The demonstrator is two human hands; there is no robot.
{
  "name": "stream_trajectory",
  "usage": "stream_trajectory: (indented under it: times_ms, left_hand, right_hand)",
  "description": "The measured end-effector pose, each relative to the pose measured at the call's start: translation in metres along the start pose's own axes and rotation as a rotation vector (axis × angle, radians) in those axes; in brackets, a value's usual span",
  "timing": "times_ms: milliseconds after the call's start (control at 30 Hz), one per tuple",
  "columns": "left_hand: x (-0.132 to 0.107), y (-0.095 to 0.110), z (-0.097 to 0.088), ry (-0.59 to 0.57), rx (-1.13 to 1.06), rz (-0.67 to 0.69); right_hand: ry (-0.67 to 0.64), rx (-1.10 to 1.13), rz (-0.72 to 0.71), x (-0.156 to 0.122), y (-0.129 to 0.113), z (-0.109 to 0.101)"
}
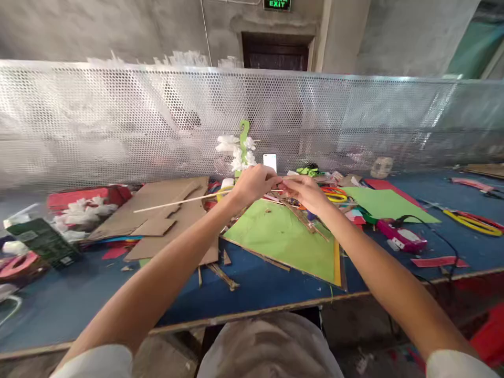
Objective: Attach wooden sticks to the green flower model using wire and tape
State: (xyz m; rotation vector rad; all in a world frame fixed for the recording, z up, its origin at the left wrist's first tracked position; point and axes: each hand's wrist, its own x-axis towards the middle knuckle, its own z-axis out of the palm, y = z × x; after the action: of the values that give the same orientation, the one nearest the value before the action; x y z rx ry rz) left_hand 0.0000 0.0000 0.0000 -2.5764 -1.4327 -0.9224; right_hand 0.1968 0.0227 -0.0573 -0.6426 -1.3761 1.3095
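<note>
My left hand (255, 184) is closed around a thin pale stick (181, 201), which sticks out far to the left at a slight slant. My right hand (306, 192) meets it over the table with thumb and fingers pinched together. Something small and reddish shows between the fingertips, too small to name. Beneath both hands lies a light green sheet (283, 241) on a board with a yellow strip along its right side. Behind them stand white paper-like flowers (237, 157) on a curved green piece, beside an upright phone (270, 161).
Brown cardboard pieces (157, 202) cover the table's left-centre. Farther left are a red case (118, 195) and a dark green box (41, 241). To the right lie a magenta device (401, 235) with a black cord and yellow-handled scissors (472, 222). A perforated metal panel (137, 121) closes the back.
</note>
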Motion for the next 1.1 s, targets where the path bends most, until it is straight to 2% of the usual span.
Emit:
stream_trajectory:
  times_ms: [167,600,800,967,1100]
  left_hand:
    - [-0.004,0.01,0.003,0.049,0.035,-0.029]
    - [-0.007,0.01,0.009,0.135,0.068,0.026]
    - [-0.007,0.008,0.009,0.142,0.028,0.03]
    - [-0.004,0.002,0.01,0.134,-0.036,0.008]
    - [-0.005,0.001,0.011,0.096,-0.036,0.038]
  right_hand:
    - [0.027,0.01,0.02,0.002,0.002,-0.004]
    - [0.095,0.109,0.036,0.0,0.005,0.001]
    - [0.078,0.126,0.006,0.0,0.007,0.0]
    - [-0.002,0.09,-0.01,-0.002,0.004,-0.002]
    - [0.016,0.058,-0.042,0.0,0.003,-0.004]
